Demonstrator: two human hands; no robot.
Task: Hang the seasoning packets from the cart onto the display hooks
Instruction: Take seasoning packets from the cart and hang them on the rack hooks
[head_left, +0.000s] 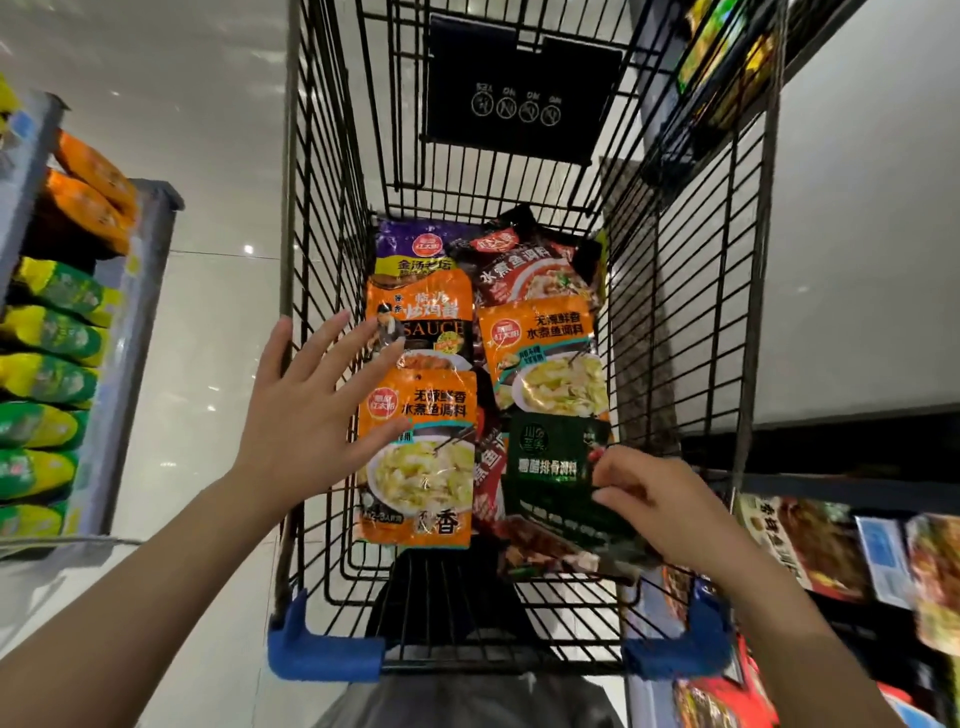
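A black wire shopping cart (691, 322) with blue plastic corner guards carries the load. On its floor lies a spread of glossy seasoning packets, overlapping. Nearest on the left, an orange packet picturing pale sliced fish (418, 457); behind it an orange-and-black packet marked SAUCE (423, 317), then a purple-and-yellow one (410, 249) at the far end. On the right, a dark green packet (550, 467), a second orange fish packet (545, 353), and a dark red packet (519, 265) beyond.
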